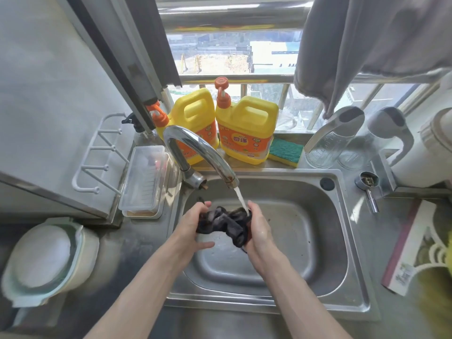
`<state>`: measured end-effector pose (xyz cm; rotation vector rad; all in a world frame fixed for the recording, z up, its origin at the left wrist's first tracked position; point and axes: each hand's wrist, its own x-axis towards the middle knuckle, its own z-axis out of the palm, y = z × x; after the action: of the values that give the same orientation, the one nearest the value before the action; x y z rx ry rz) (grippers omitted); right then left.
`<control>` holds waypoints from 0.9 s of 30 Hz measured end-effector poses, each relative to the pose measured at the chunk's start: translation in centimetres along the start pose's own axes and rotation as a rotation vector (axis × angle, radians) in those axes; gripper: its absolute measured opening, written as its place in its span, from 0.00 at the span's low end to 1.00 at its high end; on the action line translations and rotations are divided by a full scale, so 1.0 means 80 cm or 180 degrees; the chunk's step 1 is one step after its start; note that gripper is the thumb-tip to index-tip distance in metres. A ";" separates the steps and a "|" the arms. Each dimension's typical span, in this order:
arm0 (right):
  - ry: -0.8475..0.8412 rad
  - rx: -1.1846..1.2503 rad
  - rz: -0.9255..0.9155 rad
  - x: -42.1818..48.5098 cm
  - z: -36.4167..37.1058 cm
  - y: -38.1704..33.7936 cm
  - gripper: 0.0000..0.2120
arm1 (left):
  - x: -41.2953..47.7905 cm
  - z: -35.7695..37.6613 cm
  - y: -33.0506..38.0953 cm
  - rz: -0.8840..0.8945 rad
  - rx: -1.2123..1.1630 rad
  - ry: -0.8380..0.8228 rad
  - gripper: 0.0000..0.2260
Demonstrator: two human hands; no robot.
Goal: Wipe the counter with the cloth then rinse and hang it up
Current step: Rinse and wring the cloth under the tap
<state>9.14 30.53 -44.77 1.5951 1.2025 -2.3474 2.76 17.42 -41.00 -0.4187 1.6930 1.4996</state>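
The sink [305,231] sits beneath the fingers to catch run-off. The faucet [195,148] arches above them, its stream [241,199] landing beside the right hand [259,228]. The dark cloth [227,222] is bunched between both sets of fingers. The left hand [193,223] curls round one end and the right round the other, apparently for rinsing.

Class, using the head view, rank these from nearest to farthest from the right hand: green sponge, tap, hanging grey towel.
1. Tap, its spout just above the right hand.
2. Green sponge, farther back, slightly right.
3. Grey towel, hanging high at the top right.
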 end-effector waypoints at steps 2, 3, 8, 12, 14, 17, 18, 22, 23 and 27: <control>0.0052 -0.0910 -0.0844 -0.016 0.013 0.003 0.12 | 0.008 0.019 -0.008 -0.0344 -0.0427 -0.0191 0.17; 0.0020 -0.1371 -0.1395 -0.028 0.018 0.007 0.08 | 0.012 0.031 -0.013 -0.0473 -0.0729 -0.0341 0.19; 0.0071 -0.3067 -0.4285 -0.028 -0.003 0.024 0.04 | 0.025 0.063 -0.026 -0.0628 -0.2122 -0.0757 0.13; -0.0014 -0.3637 -0.5022 0.005 -0.029 0.002 0.14 | 0.017 0.071 -0.019 -0.0668 -0.1904 -0.0984 0.14; -0.0089 -0.3784 -0.4961 0.009 -0.029 -0.004 0.16 | 0.015 0.079 -0.018 -0.0561 -0.1569 -0.0940 0.10; 0.0006 -0.3605 -0.4800 0.009 -0.019 -0.006 0.16 | 0.017 0.087 -0.021 -0.0386 -0.1464 -0.0828 0.10; 0.0069 -0.3488 -0.4711 0.009 -0.017 -0.005 0.16 | 0.018 0.090 -0.023 -0.0340 -0.1475 -0.0786 0.10; 0.0150 -0.3341 -0.3763 0.007 -0.009 0.006 0.25 | 0.016 0.100 -0.028 -0.0382 -0.1304 -0.0634 0.21; 0.0086 -0.3289 -0.3426 0.008 -0.008 0.007 0.29 | 0.017 0.100 -0.032 -0.0438 -0.1226 -0.0555 0.21; -0.0014 -0.2700 -0.2532 0.007 -0.003 0.000 0.27 | 0.032 0.101 -0.058 -0.0452 -0.0909 -0.0002 0.18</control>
<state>9.05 30.90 -45.28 0.8856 2.6836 -1.6007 7.36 24.54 -45.65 -0.6746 1.4196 1.6386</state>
